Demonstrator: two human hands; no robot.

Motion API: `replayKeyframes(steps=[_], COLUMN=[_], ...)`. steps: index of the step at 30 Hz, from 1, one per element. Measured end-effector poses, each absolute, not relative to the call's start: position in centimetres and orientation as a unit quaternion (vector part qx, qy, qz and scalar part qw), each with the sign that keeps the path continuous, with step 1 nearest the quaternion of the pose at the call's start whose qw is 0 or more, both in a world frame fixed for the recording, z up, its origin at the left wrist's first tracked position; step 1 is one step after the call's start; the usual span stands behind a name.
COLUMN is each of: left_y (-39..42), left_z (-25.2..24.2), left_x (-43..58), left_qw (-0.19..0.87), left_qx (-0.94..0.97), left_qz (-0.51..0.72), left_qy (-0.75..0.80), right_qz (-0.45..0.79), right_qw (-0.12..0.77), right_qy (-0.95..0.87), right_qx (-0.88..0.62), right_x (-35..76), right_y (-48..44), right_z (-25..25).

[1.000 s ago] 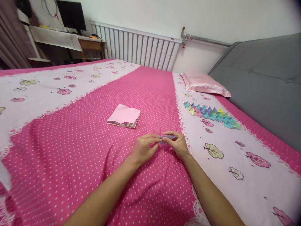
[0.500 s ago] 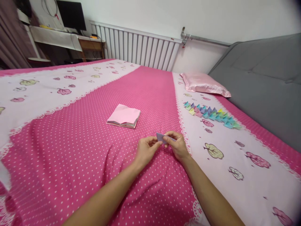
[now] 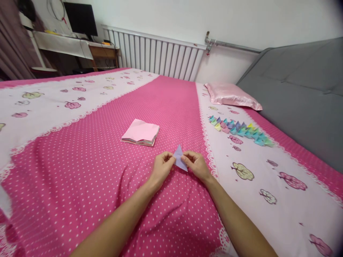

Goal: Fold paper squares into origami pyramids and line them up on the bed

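A small piece of folded purple paper (image 3: pixel 179 159), triangular in outline with one point upward, is held between my two hands just above the bed. My left hand (image 3: pixel 162 165) pinches its left edge. At its right side, my right hand (image 3: pixel 196 165) grips it with the thumb lying on the face turned toward me. The other fingers of both hands are curled and partly hidden behind. Beyond my left hand lies a stack of square paper sheets (image 3: pixel 141 130), pink on top. Several small folded paper pieces (image 3: pixel 241 129) in mixed colours stand in rows to the right.
Everything lies on a bed with a pink dotted and white patterned sheet (image 3: pixel 171 96). A pink pillow (image 3: pixel 232 95) rests near the grey headboard (image 3: pixel 297 78). Behind the bed are a white radiator (image 3: pixel 158 53) and a desk (image 3: pixel 103 53) with a monitor (image 3: pixel 81 20).
The purple paper has turned from a narrow flat strip to a triangle facing me with its point up. My hands have shifted slightly left and now hold it from opposite sides.
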State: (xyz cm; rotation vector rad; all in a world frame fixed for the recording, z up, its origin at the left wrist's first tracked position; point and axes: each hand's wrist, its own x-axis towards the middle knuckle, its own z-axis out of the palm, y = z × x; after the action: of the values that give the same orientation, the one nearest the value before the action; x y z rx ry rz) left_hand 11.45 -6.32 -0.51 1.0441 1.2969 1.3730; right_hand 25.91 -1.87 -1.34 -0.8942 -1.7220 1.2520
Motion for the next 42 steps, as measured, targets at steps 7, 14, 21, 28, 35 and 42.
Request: replayKeyframes(steps=[7,14,21,28,35,42], left_y=[-6.19,-6.53,-6.49,-6.10,-5.88,-5.99], left_z=[-1.04,-0.42,-0.25,-0.12,-0.41,-0.30], left_x=[11.30,11.45,11.33,10.69,10.73,10.79], left_qw=[0.456,0.514,0.560,0.589,0.617,0.611], left_qx=[0.506,0.490,0.447,0.351,0.308,0.313], left_qz=[0.482,0.502,0.524,0.588,0.611,0.612], left_qy=[0.552,0.494,0.460,0.429,0.389,0.393], right_qz=[0.503,0.566,0.613,0.632,0.610,0.601], right_qw=[0.447,0.471,0.468,0.418,0.414,0.413], right_qy=[-0.649,-0.580,-0.548,-0.578,-0.602,-0.611], right_qx=[-0.355,-0.347,-0.324,-0.303,-0.309,-0.308], right_x=[26.02,26.02,26.04,26.23,26.29,26.21], right_y=[-1.82,-1.89,-1.63,-1.90,-2.03,-2.20], right_z=[-1.35,-1.29,-1.73,-1.42,-1.46,-1.01])
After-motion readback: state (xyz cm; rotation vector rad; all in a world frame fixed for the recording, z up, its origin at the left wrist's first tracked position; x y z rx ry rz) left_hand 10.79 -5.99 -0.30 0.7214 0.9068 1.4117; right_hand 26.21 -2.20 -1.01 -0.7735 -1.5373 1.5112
